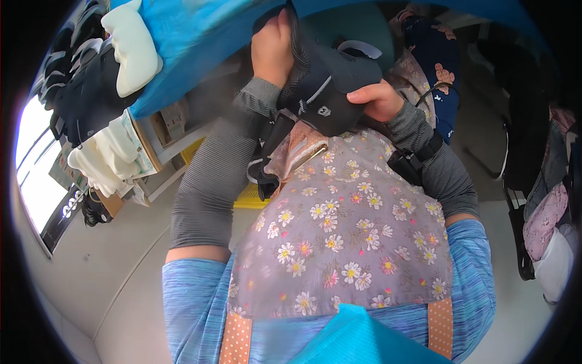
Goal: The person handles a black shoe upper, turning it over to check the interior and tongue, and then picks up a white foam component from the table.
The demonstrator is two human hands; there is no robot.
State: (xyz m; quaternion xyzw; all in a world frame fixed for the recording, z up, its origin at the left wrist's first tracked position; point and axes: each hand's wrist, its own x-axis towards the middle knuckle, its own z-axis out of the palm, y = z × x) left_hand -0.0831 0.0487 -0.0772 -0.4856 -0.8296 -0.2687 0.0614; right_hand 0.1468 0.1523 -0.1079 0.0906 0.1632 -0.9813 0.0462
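Above my lap I hold a black fabric cover [339, 100], with a pale line like a zip or piping and a small light shield badge on its front. My left hand [273, 51] is closed around its upper left edge, where the dark cloth stands up beside the fingers. On its right side my right hand [382, 101] grips it, thumb lying on the front and the other fingers partly hidden behind. A pale curved strip [361, 48] shows just beyond the cover. What is inside the cover, if anything, cannot be seen.
A blue-covered table [194, 48] runs across the far side, with a white contoured foam piece [130, 48] on its left. Black fabric items [91, 85] pile up beside it, above more white foam pieces [109, 151]. Dark and pink cloths [545, 218] hang at right.
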